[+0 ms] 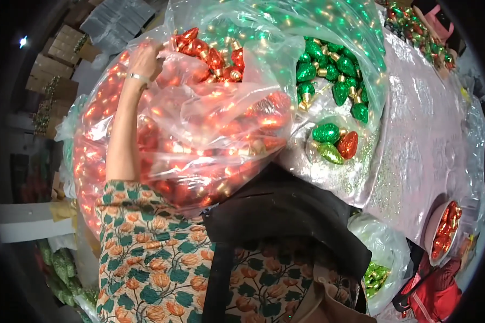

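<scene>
My left hand (145, 58) is raised with a pale band on the wrist. Its fingers curl over the rim of a large clear plastic bag (199, 124) stuffed with red glittery bulb-shaped ornaments (210, 56). The floral sleeve of that arm runs down the left side of the bag. A second clear bag (350, 32) to the right holds green glittery bulbs (334, 75). Below it, two green bulbs and a red one lie in a small clear tray (334, 144). My right hand is out of sight.
A shiny pink cloth covers the table (425, 134) on the right. A bowl of red bulbs (446, 231) stands at its near edge, with more mixed bulbs (415, 27) at the far end. A bag of yellow-green bulbs (377, 274) and a red bag (431, 296) sit low right. Cardboard boxes (54, 59) are stacked at the left.
</scene>
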The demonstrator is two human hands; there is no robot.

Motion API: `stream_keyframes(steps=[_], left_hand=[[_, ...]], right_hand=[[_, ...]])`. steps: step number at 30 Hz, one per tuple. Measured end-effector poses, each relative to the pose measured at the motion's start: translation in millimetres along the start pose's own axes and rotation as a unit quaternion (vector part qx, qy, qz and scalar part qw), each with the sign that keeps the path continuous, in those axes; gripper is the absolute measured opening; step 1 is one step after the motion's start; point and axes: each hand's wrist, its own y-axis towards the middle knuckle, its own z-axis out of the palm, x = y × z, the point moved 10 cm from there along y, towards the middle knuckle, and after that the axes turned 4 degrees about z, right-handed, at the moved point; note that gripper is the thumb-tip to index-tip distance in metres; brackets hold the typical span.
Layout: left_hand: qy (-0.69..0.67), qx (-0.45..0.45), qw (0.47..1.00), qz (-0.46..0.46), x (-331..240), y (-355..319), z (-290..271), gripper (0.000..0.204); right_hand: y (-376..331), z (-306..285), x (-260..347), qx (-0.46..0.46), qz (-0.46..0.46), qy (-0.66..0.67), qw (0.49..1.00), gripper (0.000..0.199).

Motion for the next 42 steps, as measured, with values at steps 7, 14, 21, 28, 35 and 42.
stream_keyframes(steps=[7, 14, 21, 28, 35, 42], left_hand=[[-0.166, 0.037, 0.985, 0.026, -44, 80, 74, 0.045], [-0.165, -0.005, 0.98, -0.112, -69, 86, 166, 0.055], [-0.353, -0.012, 0.935, -0.042, -41, 94, 201, 0.053], [-0.637, -0.17, 0.748, 0.073, -115, 55, -23, 0.042], [-0.564, -0.102, 0.723, 0.386, -305, -43, -112, 0.044], [-0.47, 0.024, 0.781, 0.411, -390, -38, -71, 0.042]], right_hand=[[-119, -112, -32, -0.043, 0.048, 0.139, 0.988, 0.018], [-255, 16, 290, 0.107, 0.008, 0.168, 0.98, 0.037], [-207, 98, 427, 0.105, -0.185, -0.045, 0.976, 0.018], [-53, 167, 609, 0.004, -0.417, -0.334, 0.845, 0.048], [-19, 245, 601, 0.015, -0.356, -0.534, 0.766, 0.063], [-66, 179, 584, 0.03, -0.381, -0.188, 0.905, 0.063]])
